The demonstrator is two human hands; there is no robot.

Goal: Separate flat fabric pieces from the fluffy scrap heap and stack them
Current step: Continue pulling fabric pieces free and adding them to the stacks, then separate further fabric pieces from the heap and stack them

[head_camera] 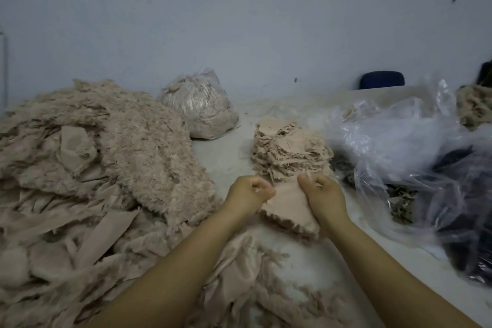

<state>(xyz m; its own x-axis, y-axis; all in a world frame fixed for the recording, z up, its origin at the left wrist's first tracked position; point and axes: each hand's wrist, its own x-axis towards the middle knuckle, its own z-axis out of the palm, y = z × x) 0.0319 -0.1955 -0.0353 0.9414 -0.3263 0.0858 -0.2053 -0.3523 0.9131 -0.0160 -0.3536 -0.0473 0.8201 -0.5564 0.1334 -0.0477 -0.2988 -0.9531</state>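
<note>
Flat fabric piece, beige with frayed edges, sits at lower centre of the frame, pinched between your left hand and right hand, each grip curled tight on it. Just above rises the ragged stack; the shaggy scrap heap fills the left of the pale surface.

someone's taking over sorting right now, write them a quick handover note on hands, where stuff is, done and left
Left hand: fingers curled, pinching the left edge of a flat fabric piece.
Right hand: gripping the same piece's right edge, held just in front of the stack.
Done: a tall stack of flat pieces stands on the table, behind the hands.
Left: place this piece on the stack; the big fluffy scrap heap on the left still holds many flat pieces.
</note>
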